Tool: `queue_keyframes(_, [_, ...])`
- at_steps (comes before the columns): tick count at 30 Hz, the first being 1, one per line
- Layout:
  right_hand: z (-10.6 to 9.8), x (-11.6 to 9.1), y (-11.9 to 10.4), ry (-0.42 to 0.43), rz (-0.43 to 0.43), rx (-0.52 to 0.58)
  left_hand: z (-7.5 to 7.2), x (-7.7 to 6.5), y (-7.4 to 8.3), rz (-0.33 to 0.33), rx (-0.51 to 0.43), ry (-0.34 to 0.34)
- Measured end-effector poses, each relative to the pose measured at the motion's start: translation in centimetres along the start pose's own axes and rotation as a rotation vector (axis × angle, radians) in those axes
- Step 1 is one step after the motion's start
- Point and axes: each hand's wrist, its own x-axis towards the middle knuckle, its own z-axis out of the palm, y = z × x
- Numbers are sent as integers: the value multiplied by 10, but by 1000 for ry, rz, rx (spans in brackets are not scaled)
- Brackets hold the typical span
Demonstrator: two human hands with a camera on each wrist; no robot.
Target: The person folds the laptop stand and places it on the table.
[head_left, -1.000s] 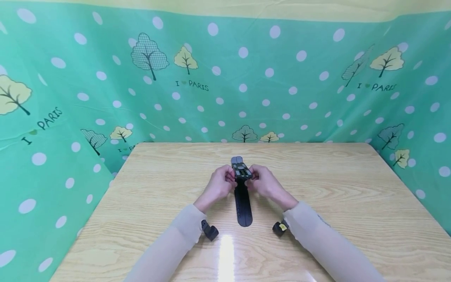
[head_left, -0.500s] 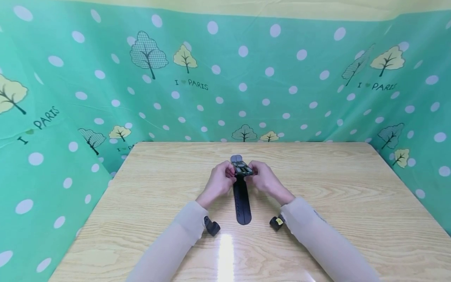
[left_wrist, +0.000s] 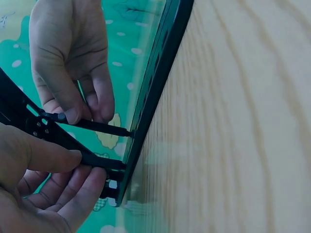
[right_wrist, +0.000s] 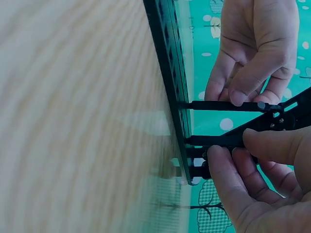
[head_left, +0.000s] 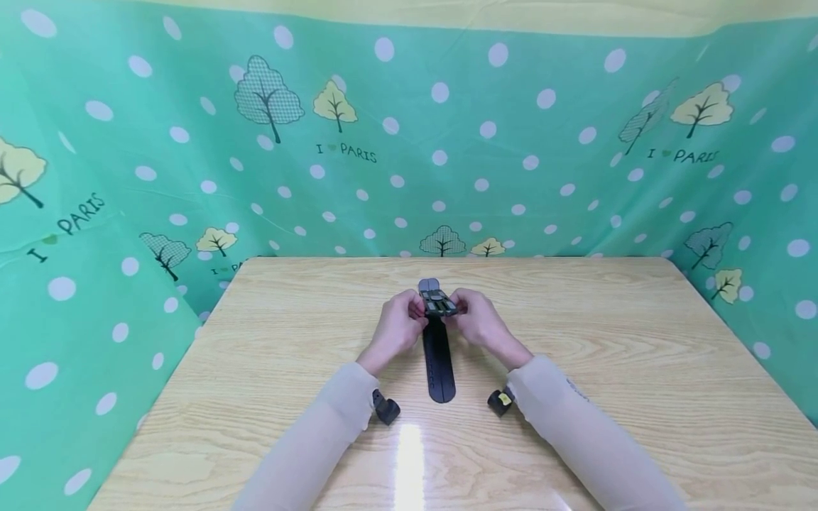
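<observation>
A black folding stand (head_left: 440, 369) lies with its long slotted base on the wooden table. Its hinged top plate (head_left: 438, 303), with grey pads, is raised at a tilt over the base. My left hand (head_left: 399, 323) pinches the raised part from the left side, and my right hand (head_left: 478, 321) pinches it from the right. In the left wrist view a thin strut (left_wrist: 99, 127) runs from the raised arm down to the base (left_wrist: 156, 87). The right wrist view shows my right thumb (right_wrist: 272, 144) and fingers around the lower arm, with its end at the base's slots.
A light wood table (head_left: 607, 341) spreads around the stand. Behind and to the left hangs a green dotted curtain (head_left: 358, 213). Small black wrist cameras (head_left: 385, 409) stick out below both sleeves, close over the table.
Both hands have shifted slightly toward the far side along with the stand. The top plate now looks flatter than a second ago. Both hands keep their hold.
</observation>
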Motion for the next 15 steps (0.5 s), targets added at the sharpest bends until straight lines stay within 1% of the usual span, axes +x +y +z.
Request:
queue_keyframes(7, [0, 1, 1, 33, -7, -30, 2, 1, 1, 51, 49, 28])
queue_keyframes(15, [3, 4, 2, 45, -24, -17, 1, 2, -1, 35, 48, 46])
